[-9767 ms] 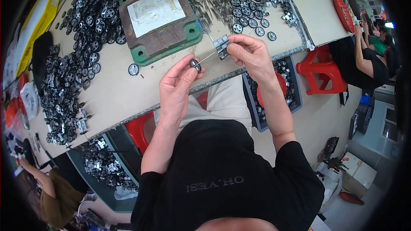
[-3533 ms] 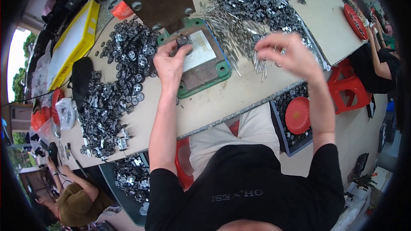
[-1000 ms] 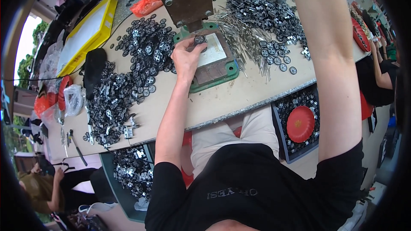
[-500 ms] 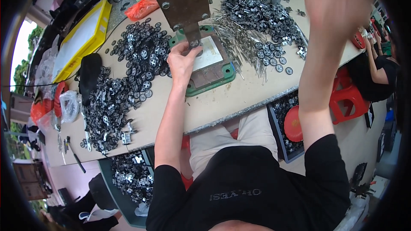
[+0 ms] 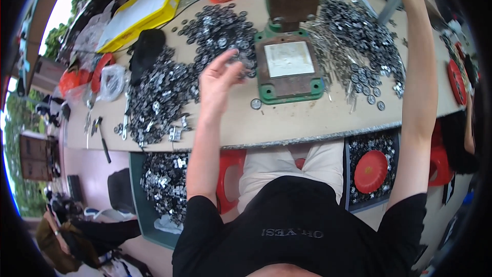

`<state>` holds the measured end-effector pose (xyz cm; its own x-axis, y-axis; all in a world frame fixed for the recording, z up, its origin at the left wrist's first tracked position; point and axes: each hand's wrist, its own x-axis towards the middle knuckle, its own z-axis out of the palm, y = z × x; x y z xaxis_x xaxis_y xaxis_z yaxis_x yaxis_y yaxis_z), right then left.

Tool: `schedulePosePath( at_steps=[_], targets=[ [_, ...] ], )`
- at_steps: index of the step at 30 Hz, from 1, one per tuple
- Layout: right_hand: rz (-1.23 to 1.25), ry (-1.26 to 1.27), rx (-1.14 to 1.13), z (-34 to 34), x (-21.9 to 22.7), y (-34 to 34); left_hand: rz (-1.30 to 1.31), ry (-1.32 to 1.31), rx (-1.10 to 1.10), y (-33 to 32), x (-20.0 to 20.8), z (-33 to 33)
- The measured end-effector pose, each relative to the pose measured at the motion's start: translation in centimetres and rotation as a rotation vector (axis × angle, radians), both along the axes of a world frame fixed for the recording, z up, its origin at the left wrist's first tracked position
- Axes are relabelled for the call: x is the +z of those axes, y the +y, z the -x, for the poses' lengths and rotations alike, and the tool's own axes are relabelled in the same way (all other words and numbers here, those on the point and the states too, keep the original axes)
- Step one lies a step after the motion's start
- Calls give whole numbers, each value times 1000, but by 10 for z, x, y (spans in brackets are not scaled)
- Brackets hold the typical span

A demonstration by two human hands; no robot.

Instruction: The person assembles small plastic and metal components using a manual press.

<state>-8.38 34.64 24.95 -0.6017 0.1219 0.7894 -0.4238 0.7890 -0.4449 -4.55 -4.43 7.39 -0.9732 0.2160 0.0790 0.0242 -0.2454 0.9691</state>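
Note:
My left hand (image 5: 219, 83) hovers at the near right side of a heap of small black and silver toy wheels (image 5: 218, 28). Its thumb and forefinger are apart; slight blur covers the fingers, and I make out nothing between them. Just right of it stands a bench press (image 5: 292, 0) with a green base (image 5: 267, 94) and a pale plate (image 5: 288, 59) on top. One lone wheel (image 5: 256, 103) lies on the table by the base's near left corner. My right forearm (image 5: 419, 72) reaches up to the top edge, where the hand is cut off.
Thin metal rods (image 5: 330, 51) and a pile of black and silver parts (image 5: 359, 31) lie right of the press. More parts (image 5: 159, 97) heap up at left, near a yellow tray (image 5: 148, 10). Bins of parts, one holding a red dish (image 5: 371, 171), stand below the table edge (image 5: 307, 138).
My left hand has left the press and moved left to the wheels. A lone wheel now shows before the base. My right hand has gone out past the top edge. The view has shifted.

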Motion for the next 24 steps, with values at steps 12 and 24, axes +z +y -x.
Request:
schedulePosePath(
  at_steps=[12,24],
  targets=[
    [-176,36,-618,-207,-247,62,991,594,637,-37,10,59],
    [78,23,-491,-202,-247,43,1053,1200,718,9,-42,77]
  ],
)
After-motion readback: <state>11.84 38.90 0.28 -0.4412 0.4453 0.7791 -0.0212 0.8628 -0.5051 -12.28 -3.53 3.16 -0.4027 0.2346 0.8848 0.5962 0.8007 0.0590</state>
